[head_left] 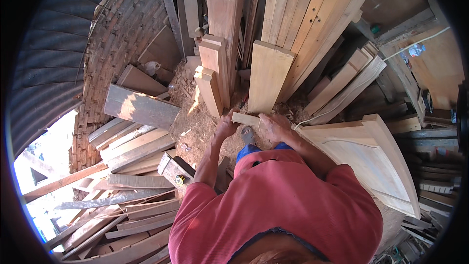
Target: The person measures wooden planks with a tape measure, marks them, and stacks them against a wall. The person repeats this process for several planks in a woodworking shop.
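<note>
A short pale wooden board point(245, 119) spans the gap between my two hands, low over the sawdust-covered floor. My left hand point(227, 124) is closed on its left end. At the other end my right hand point(273, 126) grips the board, fingers bent around it. Just beyond stands a wide light plank point(269, 76), upright and leaning on taller boards. To the left of it, a shorter wooden post point(208, 90) stands on end. Below the board, a sandalled foot point(247, 136) shows between my arms.
Tall planks point(312, 14) lean at the far side. A framed wooden panel point(371, 159) with a pale cord lies to my right. Stacked offcuts point(137, 142) fill the left, beside a brick wall point(117, 29). A tape measure point(180, 179) rests on a wooden block at left.
</note>
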Tool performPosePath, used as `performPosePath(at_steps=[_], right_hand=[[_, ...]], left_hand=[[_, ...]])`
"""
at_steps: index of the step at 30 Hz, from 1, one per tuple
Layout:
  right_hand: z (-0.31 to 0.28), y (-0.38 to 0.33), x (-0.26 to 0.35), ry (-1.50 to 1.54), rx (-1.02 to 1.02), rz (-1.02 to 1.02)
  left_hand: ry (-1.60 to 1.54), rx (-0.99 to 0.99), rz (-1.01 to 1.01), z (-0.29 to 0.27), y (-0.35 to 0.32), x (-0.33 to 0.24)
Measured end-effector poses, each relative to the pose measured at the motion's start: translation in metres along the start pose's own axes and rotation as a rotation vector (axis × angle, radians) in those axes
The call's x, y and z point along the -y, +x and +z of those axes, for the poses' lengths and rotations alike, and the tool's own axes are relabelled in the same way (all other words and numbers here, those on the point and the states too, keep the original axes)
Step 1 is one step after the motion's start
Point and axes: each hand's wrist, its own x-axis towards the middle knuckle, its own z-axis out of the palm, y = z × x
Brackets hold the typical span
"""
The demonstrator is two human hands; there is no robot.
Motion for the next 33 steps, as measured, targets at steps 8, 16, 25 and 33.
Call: performPosePath(at_steps=[8,16,25,33], right_hand=[[-0.029,0.039,-0.022,-0.024,-0.404,-0.059],[-0.058,0.093,-0.048,-0.235,-0.494,0.154],[-0.058,0.107,-0.063,-0.465,-0.476,0.271],[0.046,0.048,-0.061,-0.07,-0.093,0.347]], left_hand=[[-0.141,-0.24,-0.083,0.041,0.034,0.017],[-0.045,0.317,-0.139,0.105,-0.059,0.045],[-0.114,0.498,-0.301,0.113,-0.131,0.093],[-0.174,0.28,-0.356,0.091,-0.101,0.143]])
